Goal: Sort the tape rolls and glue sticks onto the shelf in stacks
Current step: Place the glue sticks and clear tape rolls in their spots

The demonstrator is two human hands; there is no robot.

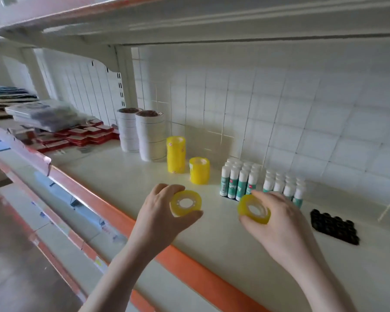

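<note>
Setting: cream metal shelf with an orange front edge (113, 176), backed by a white wire grid panel (279, 104), another shelf overhead.
Far left: flat clear-wrapped packs (45, 113) lie on low red-and-white boxes (81, 137), well apart from the hands.
White tape: two tall stacks of white tape rolls (150, 136) stand side by side near the back, touching or nearly so.
Yellow stacks: tall stack of translucent yellow tape rolls (176, 154) stands just right of the white stacks; a shorter yellow stack (199, 170) stands just beside it, nearer the front.
Left hand: left hand (160, 219) grips a single yellow tape roll (185, 203) by its outer rim, thumb below and fingers curled over the top, held above the shelf in front of the shorter stack, hole facing the camera.
Right hand: right hand (279, 224) pinches a second yellow tape roll (254, 209) the same way, thumb under and fingers over, in front of the glue sticks.
Glue sticks: upright white-capped green glue sticks (239, 179) stand in a tight block; a second block of the same sticks (284, 185) stands just to its right, partly hidden by the right hand.
Far right: flat black cluster of small round pieces (334, 226) lies on the shelf, near the right hand; what they are is unclear.
</note>
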